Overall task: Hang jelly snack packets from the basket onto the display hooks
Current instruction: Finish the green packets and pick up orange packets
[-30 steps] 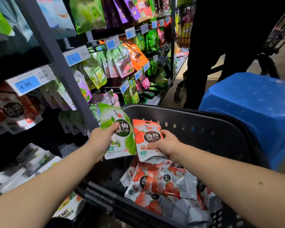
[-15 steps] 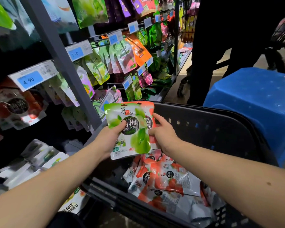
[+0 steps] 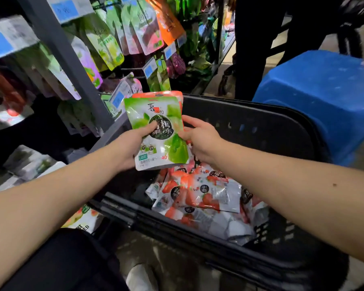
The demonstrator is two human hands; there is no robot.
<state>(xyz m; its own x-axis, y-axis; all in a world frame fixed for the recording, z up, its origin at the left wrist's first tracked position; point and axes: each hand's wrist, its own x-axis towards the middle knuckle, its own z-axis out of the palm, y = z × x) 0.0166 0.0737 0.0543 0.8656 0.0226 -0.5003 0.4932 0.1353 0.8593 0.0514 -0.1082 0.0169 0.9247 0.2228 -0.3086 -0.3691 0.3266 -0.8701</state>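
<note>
Lifting glossy green packet (image 3: pixel 156 131) higher over basket (image 3: pixel 261 110), red packet (image 3: pixel 156 93) behind.
Gripping left edge with left hand (image 3: pixel 130 145), pinching right edge with right hand (image 3: pixel 200 139).

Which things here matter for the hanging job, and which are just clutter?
Job:
- green packet, gripped by left hand
- red packet behind it, right hand at its edge
- loose packets in basket
- display hooks

Lying about:
- blue plastic stool
- bystander in dark clothes
- price tags
</note>
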